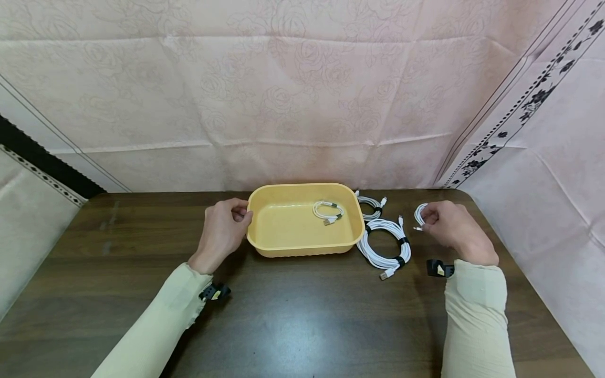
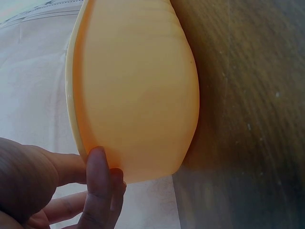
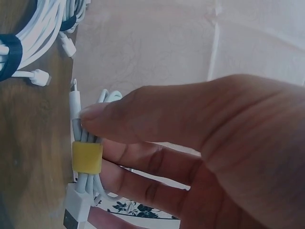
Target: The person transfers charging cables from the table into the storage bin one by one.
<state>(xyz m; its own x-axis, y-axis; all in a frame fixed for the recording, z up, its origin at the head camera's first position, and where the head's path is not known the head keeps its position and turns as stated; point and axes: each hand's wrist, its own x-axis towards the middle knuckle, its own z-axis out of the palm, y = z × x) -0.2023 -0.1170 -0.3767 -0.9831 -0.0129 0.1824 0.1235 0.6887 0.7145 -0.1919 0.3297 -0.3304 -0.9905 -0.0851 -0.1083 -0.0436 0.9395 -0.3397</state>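
"Pale sleeves [image 1: 477, 320] are closest to us, rising from the bottom edge. What's under them?"

"A dark wooden tabletop [image 1: 331, 304]. The biggest thing on it is the yellow basin [image 1: 302, 252], near the far edge. The left hand [image 1: 221, 230] is at its left end, thumb and fingers pinching the rim."

"How far along would you say?"

"Fairly early, I'd judge: one cable inside, three outside. The large white coil [image 1: 387, 225], bound with dark ties [image 1: 404, 241], lies on the tabletop just right of the basin. The smaller white coil [image 1: 368, 200] sits behind it, by the basin's far right corner."

"And the third?"

"That's the held cable [image 3: 84, 181], with a yellow tie [image 3: 87, 157], well to the right of the basin. The right hand [image 1: 451, 226] has it between thumb and fingers; whether it's off the tabletop, I can't tell."

"So what's done?"

"Just the cable in the basin [image 1: 325, 216], lying coiled on the right half of its floor. I'd count the other three as left."
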